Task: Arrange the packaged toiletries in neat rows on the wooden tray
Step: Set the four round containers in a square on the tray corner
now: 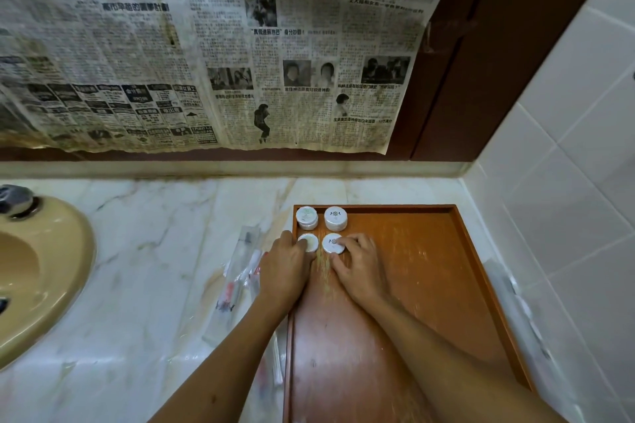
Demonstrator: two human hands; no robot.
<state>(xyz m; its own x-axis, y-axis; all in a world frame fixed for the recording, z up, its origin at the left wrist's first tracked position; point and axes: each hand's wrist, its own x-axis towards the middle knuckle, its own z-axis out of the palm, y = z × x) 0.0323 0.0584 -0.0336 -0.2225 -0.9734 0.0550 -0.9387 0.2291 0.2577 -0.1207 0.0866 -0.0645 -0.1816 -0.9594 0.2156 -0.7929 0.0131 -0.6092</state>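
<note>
A: A bathroom corner is shown: a newspaper [220, 45] is pasted over the wall above a marble counter [154, 251], with a beige sink [41, 271] at the left. Where are the toiletries kept?

B: A wooden tray [429, 251] is set against the tiled wall. Four small round tubs are placed in its far left corner, two by two. Long clear packets [240, 271] are left on the counter just beside the tray.

A: What is held?

B: The left hand [285, 271] is laid with fingers curled on the near left tub [309, 241]; the right hand [357, 268] is rested with fingertips narrowly on the near right tub [332, 243].

A: What could be spoiled?

B: If either tub is pushed too far, the back tubs [321, 217] could be knocked and the rows skewed. The packets could be swept aside by the left forearm.

A: Can anything be read?

B: Chinese headlines are seen on the newspaper, too blurred to read. Only small emblems can be made out on the tub lids.
</note>
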